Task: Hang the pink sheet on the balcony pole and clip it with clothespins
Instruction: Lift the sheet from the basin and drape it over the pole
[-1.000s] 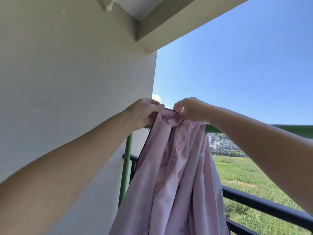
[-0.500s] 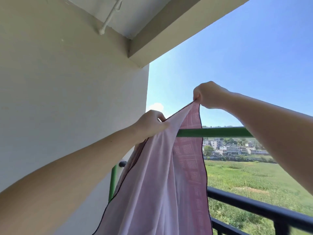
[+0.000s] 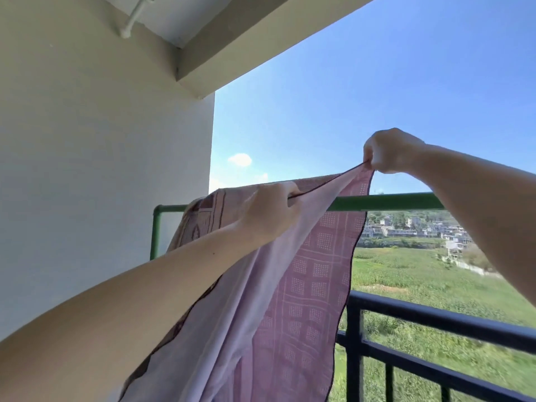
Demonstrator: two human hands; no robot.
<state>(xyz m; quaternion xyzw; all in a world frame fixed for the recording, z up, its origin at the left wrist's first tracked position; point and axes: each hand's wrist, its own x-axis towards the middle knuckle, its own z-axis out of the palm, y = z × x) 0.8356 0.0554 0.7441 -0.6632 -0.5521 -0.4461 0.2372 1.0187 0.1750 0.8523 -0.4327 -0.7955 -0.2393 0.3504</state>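
The pink sheet has a square pattern and a dark hem. It hangs in front of the green balcony pole, which runs level across the opening. My left hand grips the sheet's top edge at the pole, where a patterned part of the cloth lies folded over the pole's left end. My right hand pinches the same edge higher up and to the right, above the pole, pulling it taut. No clothespins are in view.
A cream wall stands close on the left, with the green pole's upright beside it. A black railing runs below the pole at the right. A white pipe is fixed under the ceiling.
Both hands have spread apart along the sheet's edge, opening the bunched cloth. The right hand rose and went right. Part of the sheet now lies over the pole's left end.
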